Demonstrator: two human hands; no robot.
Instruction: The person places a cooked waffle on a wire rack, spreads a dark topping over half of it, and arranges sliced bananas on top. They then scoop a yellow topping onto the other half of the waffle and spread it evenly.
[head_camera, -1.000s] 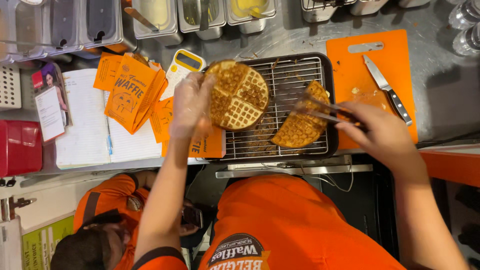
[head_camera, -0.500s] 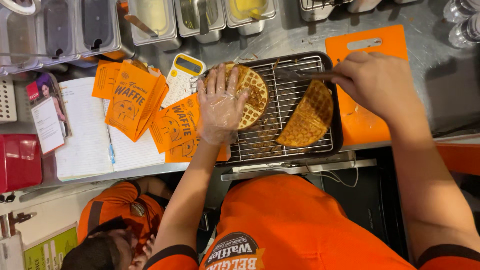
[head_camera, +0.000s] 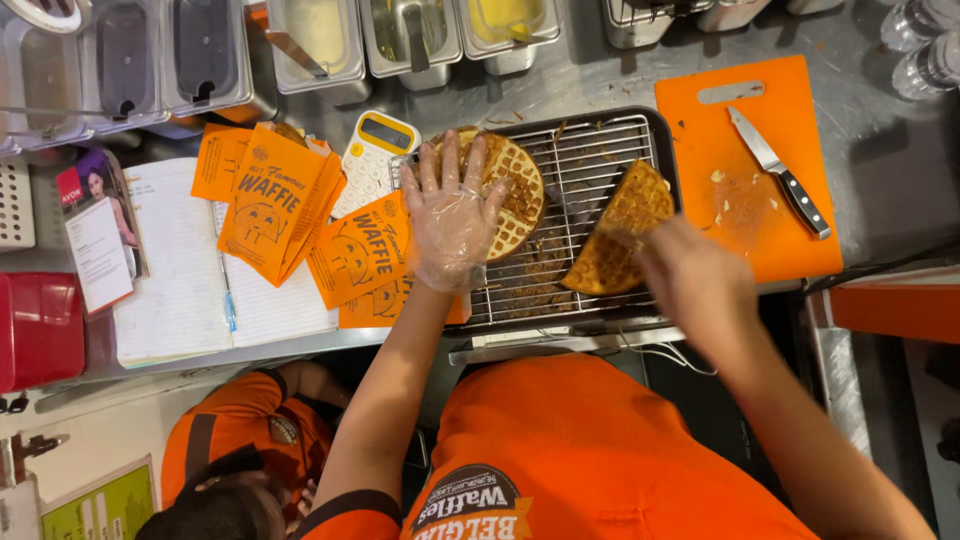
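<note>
Gloved left hand (head_camera: 452, 222) flat, fingers spread on round waffle (head_camera: 505, 190); right hand (head_camera: 695, 280), grip blurred, beside waffle wedge (head_camera: 620, 240) rightward on wire rack (head_camera: 590, 160).

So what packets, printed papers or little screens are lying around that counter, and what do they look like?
Paper sleeves: orange, fanned in a heap left of the wire rack.
Calculator: white and yellow, grey screen, between the sleeves and the round waffle.
Leaflet: red and white, with a photo, on the far left.
Notebook: open, lined white pages.
Green sign: bottom left corner.
</note>
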